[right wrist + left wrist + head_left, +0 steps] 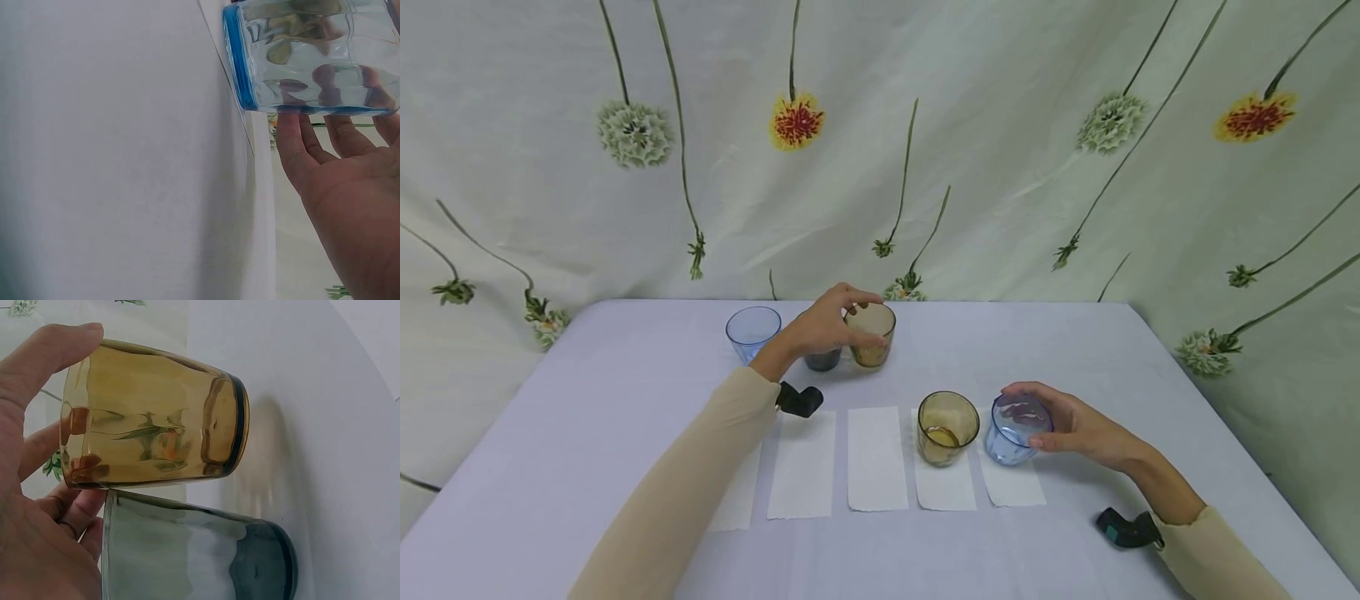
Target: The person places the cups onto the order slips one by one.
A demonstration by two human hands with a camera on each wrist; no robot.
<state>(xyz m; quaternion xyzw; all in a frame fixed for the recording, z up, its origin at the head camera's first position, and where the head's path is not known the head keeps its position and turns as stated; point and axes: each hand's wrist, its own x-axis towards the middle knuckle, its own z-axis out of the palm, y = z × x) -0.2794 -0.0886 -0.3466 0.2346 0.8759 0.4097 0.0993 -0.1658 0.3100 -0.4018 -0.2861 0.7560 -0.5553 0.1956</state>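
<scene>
In the head view my left hand [829, 323] is at the back of the table, gripping an amber glass [872, 354] near its rim. The left wrist view shows the thumb on one side of this amber glass [150, 419] and fingers behind it. Just beside it is a grey-blue glass [181, 550], partly behind my hand in the head view. My right hand [1090, 429] holds a light blue glass [1011, 446] at the right end of a row of paper strips. Thumb and fingers lie around its sides; in the right wrist view the thumb is hidden.
Another amber glass [945, 442] stands upright left of the right hand's glass, on a white paper strip [877, 458]. Several such strips lie in a row. A second blue glass [752, 327] stands at the back left. Behind the table hangs a flower-printed cloth [1000, 167].
</scene>
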